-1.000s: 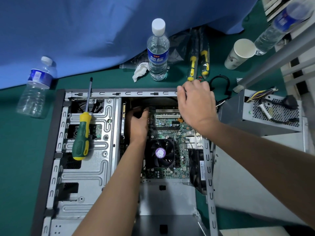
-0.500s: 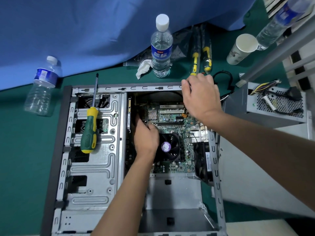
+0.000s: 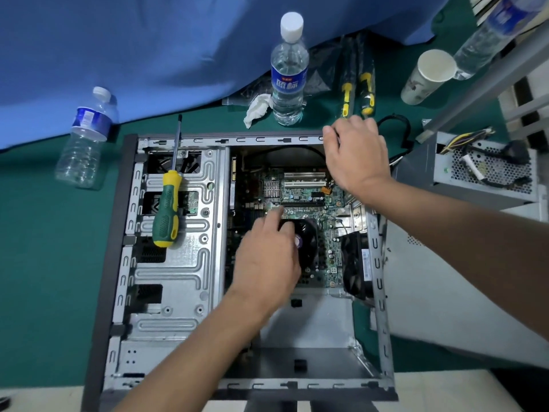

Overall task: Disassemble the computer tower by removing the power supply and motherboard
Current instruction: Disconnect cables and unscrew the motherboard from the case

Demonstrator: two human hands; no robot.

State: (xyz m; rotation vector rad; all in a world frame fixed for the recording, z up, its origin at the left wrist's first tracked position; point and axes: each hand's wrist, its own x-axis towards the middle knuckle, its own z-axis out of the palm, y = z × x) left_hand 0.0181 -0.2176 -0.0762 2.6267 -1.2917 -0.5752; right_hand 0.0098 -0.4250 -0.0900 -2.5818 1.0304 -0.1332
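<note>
Lying flat in the opened computer tower, the motherboard sits in the bay directly under both hands, with its black cooler fan partly covered by the left hand. That hand hovers palm down over the fan, its fingers loosely bent and the forefinger stretched toward the board just ahead of it; it holds nothing that can be seen. The right hand rests on the far rim of the tower, fingers curled over the metal edge beyond the white expansion slots. Whether they actually grip the rim cannot be told.

The power supply is already out of the case, standing on the green counter to the outside of the right forearm, its bundle of cables lying on its perforated top. To the outside of the left hand, a green and yellow screwdriver lies on the tower's metal drive cage. Beyond the right hand stand a water bottle with a crumpled tissue beside it, two yellow-handled tools and a paper cup. A second bottle stands far out past the screwdriver, against the blue cloth.
</note>
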